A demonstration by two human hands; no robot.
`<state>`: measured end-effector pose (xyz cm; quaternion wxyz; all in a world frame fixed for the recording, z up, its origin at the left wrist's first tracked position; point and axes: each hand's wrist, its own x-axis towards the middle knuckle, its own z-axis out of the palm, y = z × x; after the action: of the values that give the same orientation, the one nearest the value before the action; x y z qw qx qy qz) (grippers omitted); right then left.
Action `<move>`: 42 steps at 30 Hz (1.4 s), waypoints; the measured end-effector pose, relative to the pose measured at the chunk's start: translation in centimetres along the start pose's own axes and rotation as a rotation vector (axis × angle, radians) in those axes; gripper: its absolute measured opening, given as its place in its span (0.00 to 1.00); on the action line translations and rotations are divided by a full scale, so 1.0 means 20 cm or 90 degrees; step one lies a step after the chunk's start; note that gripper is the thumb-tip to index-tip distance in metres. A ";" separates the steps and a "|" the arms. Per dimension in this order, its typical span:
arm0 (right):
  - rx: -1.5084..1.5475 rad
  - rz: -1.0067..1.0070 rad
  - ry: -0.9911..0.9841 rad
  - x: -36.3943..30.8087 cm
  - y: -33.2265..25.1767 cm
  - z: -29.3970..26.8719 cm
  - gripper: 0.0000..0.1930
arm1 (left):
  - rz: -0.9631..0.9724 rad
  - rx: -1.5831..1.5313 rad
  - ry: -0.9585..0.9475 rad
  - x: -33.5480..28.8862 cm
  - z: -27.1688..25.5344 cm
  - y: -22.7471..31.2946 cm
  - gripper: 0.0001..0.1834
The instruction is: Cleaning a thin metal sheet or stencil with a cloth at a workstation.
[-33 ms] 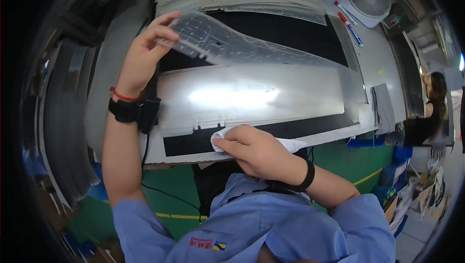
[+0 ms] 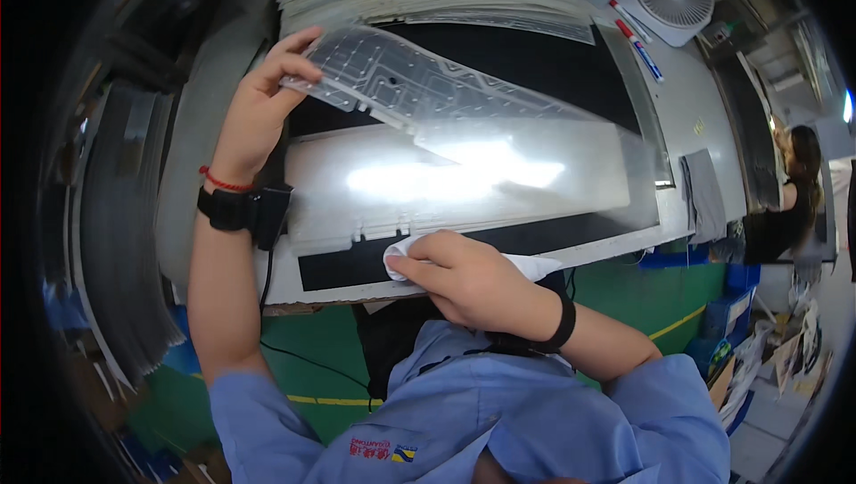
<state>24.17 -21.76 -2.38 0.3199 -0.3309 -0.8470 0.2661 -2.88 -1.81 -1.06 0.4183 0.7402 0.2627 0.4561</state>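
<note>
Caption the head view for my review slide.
Left hand holds one end of a clear patterned sheet raised above shiny flat sheets; right hand grips a white cloth.

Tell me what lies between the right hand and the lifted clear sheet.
The head view shows a black strip, then flat, glare-lit sheeting beyond the right hand.

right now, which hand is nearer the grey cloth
Right. The right hand, gripping a white cloth, is left of the grey cloth and lower in view; the left hand, gripping a clear sheet, is much farther left and higher.
</note>
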 end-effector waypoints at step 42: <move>-0.033 -0.017 -0.003 -0.02 0.00 0.01 0.26 | -0.337 0.328 -0.209 0.00 -0.06 0.19 0.31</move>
<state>24.23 -22.09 -2.68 0.3129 -0.3268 -0.8587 0.2407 -3.86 -3.26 2.53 0.3583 0.7907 0.4798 0.1271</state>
